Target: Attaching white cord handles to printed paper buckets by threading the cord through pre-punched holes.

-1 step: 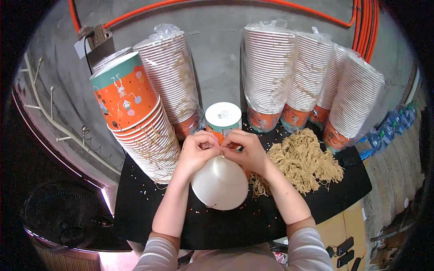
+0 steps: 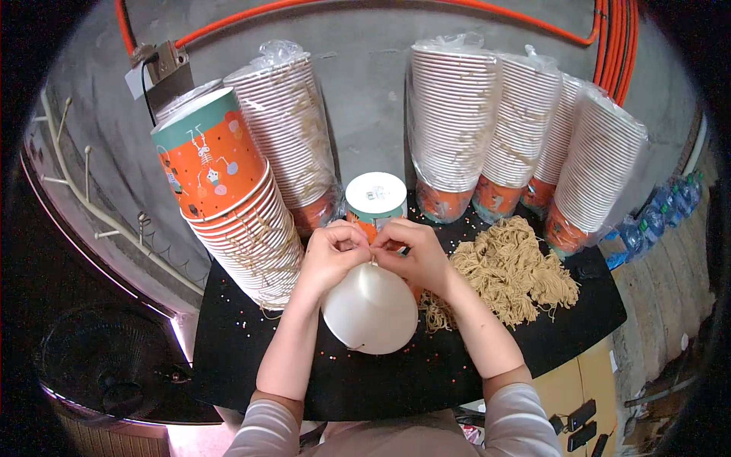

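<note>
A paper bucket (image 2: 371,316) lies tilted with its white inside facing me. At its upper rim my left hand (image 2: 336,251) and my right hand (image 2: 411,250) meet, both closed in a pinch, fingertips touching. A tiny bit of tan cord (image 2: 374,263) shows at that rim below the fingertips; the rest is hidden by my fingers. Just beyond my hands, an upside-down orange and green paper bucket (image 2: 376,193) shows its white base. To the right of my right hand spreads a heap of tan cords (image 2: 512,273).
A tall stack of orange buckets with cords (image 2: 244,228) leans at left. Plastic-wrapped bucket stacks (image 2: 453,122) line the wall, with another wrapped stack (image 2: 285,129) at back left. Small confetti-like bits dot the black table (image 2: 327,392). A dark fan (image 2: 114,373) stands at lower left.
</note>
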A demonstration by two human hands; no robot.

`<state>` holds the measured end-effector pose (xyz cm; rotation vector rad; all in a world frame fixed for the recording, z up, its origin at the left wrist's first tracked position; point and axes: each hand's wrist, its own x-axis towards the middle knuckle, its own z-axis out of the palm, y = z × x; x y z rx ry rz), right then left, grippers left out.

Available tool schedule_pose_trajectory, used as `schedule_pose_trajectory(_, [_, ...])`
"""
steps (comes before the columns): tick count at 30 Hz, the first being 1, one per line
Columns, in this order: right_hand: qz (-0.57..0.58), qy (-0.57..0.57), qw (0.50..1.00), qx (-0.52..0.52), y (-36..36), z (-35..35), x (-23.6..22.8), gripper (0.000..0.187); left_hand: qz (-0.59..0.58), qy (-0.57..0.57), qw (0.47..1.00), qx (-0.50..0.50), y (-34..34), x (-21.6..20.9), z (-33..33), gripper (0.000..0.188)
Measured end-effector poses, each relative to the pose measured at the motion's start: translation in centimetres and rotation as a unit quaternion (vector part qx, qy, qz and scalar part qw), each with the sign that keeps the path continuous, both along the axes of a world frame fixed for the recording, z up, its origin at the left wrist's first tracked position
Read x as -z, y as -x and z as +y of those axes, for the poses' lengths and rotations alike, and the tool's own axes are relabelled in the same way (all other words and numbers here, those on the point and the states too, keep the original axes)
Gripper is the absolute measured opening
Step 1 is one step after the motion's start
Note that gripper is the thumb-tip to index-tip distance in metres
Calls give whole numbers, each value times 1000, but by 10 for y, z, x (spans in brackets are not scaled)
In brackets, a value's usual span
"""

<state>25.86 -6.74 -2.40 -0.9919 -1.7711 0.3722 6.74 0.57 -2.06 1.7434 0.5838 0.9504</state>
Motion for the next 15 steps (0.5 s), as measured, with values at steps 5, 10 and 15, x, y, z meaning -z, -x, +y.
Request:
schedule_pose_trajectory(5, [33, 24, 999, -1, 4, 2, 4, 13, -42, 109, 992, 53, 2, 5, 6, 4])
schedule_pose_trajectory(10, [93, 51, 994, -29, 3, 8, 10, 12, -25, 177, 981, 74, 7, -2, 8, 7])
schedule_pose_trajectory(15, [86, 50, 994, -34, 2, 8, 10, 12, -2, 191, 980, 51, 7, -13, 0, 8])
